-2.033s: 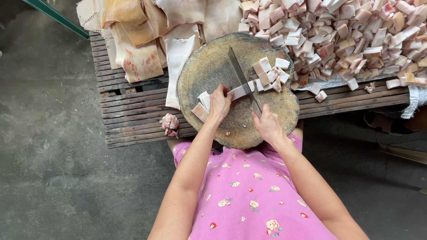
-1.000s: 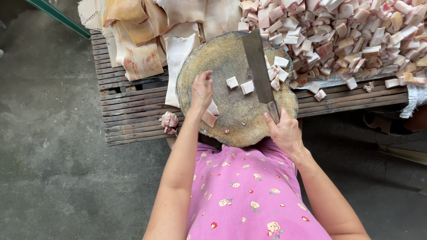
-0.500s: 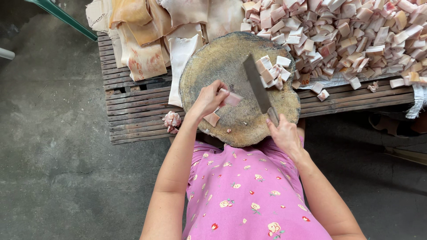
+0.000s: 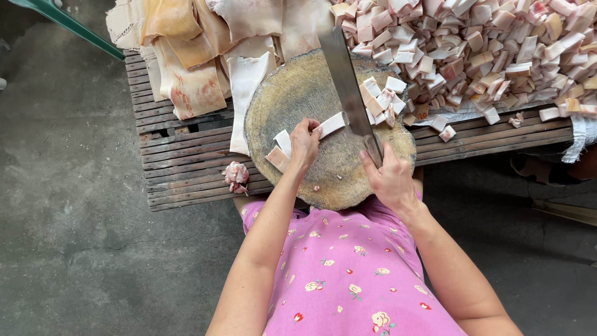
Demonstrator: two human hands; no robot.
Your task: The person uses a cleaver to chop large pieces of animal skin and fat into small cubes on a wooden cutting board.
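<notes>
A round wooden chopping block (image 4: 292, 99) rests on a slatted wooden pallet. My left hand (image 4: 305, 143) presses a white strip of pork fat (image 4: 331, 124) onto the block, with two more strips (image 4: 280, 152) beside it. My right hand (image 4: 390, 177) grips the handle of a long cleaver (image 4: 348, 87), whose blade lies across the block right next to the held strip. Cut cubes (image 4: 385, 99) sit on the block to the right of the blade.
A big heap of cut fat cubes (image 4: 485, 43) fills the pallet's right side. Large uncut slabs of pork skin (image 4: 193, 56) hang over its left side. A small scrap (image 4: 236, 177) lies at the pallet (image 4: 180, 162) edge. Bare concrete floor (image 4: 74, 218) lies around. I wear a pink flowered top.
My left hand drew a strip from the near edge to the block's middle and holds it down. The cleaver swung in beside that strip, above the cut cubes.
</notes>
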